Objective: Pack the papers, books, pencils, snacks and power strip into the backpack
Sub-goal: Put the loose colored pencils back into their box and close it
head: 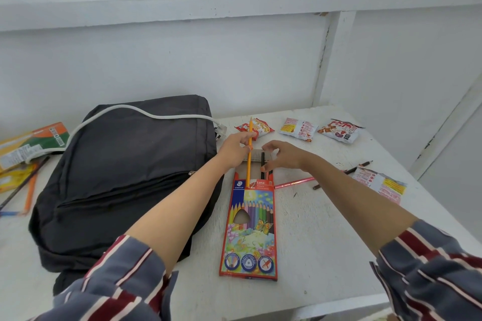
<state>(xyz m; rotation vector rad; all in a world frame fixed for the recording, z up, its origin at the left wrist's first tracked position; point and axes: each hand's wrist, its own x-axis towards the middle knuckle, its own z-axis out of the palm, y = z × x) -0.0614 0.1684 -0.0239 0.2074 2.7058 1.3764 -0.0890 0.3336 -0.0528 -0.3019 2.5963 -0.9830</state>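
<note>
The white bench [326, 242] is carrying everything, with the dark backpack [125, 177] lying flat at nine o'clock of the pencil box [250, 229] and a white cord [146, 112] trailing over its top. Snack packets [298, 129] are sitting at twelve to one o'clock of the box, and a loose pink pencil [294, 182] is lying at three o'clock. The left hand [234, 148] is pinching a yellow pencil [249, 161] mid-shaft, its lower end entering the box mouth. The right hand [281, 156] is curling its fingers over the open flap; whether they are gripping anything I cannot tell. The pencil is probably light, stiff and prone to rolling, so a mid-shaft pinch suits it; the thin card box likely wants holding by its long edges.
</note>
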